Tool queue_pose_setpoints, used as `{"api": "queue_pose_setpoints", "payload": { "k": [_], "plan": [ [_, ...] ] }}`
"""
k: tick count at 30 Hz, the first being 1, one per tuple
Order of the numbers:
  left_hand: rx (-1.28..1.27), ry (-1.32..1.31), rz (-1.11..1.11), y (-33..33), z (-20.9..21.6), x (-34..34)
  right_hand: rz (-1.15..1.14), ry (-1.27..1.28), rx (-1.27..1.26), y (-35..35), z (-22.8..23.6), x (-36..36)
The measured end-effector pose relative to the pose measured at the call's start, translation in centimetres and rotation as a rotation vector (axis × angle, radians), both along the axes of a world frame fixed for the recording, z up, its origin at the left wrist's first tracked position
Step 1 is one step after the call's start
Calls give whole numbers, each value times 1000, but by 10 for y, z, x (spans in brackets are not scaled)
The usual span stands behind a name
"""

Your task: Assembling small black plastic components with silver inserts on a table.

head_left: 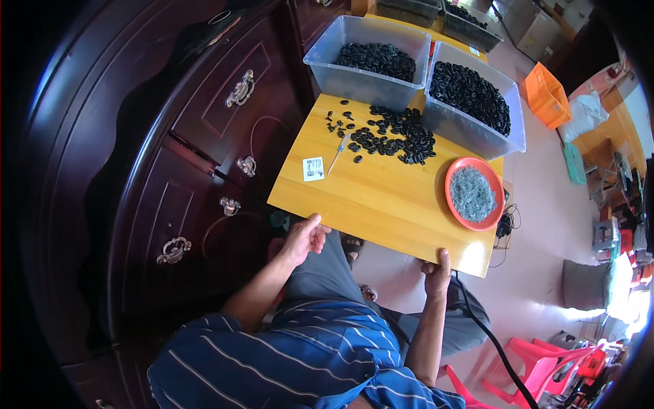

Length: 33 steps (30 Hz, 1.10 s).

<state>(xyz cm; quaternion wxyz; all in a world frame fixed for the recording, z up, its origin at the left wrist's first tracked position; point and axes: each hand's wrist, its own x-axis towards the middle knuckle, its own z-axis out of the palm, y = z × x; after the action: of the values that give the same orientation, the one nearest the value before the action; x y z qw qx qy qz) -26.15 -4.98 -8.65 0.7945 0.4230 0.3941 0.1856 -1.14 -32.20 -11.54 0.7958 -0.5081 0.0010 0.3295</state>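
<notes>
My left hand (306, 238) is at the near left edge of the yellow wooden table (381, 204). Its thumb points up at the edge, and the loosely bent fingers are apart with nothing in them. Further right, my right hand (437, 274) is closed on the same near edge, thumb uppermost and the other fingers partly hidden. On the table lie many small black oval parts (409, 136), spread in a loose heap. A thin pen-like tool (338, 154) with a blue section rests beside a white printed card (313, 169). An orange-red dish (452, 208) holds a pile of fine grey metal pieces (473, 193).
Two clear plastic bins (361, 85) (470, 126) full of black parts stand at the table's far side. A dark wood cabinet (211, 136) with ornate handles closes off the left. Rightward are an orange crate (547, 95), a pink chair (521, 368) and a black cable (487, 327).
</notes>
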Motion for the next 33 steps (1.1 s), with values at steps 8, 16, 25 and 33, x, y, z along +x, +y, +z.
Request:
{"api": "queue_pose_setpoints", "payload": {
  "k": [8, 16, 25, 33],
  "plan": [
    [525, 134, -656, 23, 69, 44, -24, -28, -45, -3, -6, -9],
    [1535, 441, -325, 80, 87, 152, 936, -163, 95, -7, 55, -36],
    [1705, 422, -297, 81, 56, 159, 610, -241, 62, 55, 92, -27],
    [1415, 168, -416, 24, 67, 159, 402, -167, 7, 94, 66, -19]
  ]
}}
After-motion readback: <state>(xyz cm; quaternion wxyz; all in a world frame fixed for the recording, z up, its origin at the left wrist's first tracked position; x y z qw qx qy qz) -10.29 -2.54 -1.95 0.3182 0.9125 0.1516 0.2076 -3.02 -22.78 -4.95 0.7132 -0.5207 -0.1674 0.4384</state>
